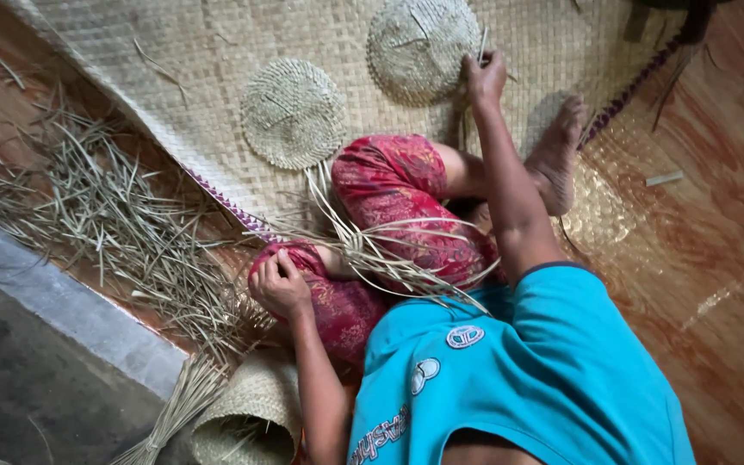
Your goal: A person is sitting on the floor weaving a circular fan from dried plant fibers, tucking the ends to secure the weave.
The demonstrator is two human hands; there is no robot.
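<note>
Woven mat spread over wooden floor. Loose pile of dry strips at left. Small woven basket by left elbow. Two round woven pieces on mat: near disc lies free, far disc is under work.

Bundle of long strips lies across lap.

Right hand: grip pinched shut on far disc rim. Left hand: fingers curled closed at knee, beside strip ends; contents hidden.

Step, as judged: finishing far disc edge. Next move needs steady rim hold and fresh strip fed from lap.

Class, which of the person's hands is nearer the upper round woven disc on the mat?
Right. The right hand touches the upper woven disc at its edge; the left hand sits far below, by the knee.
</note>
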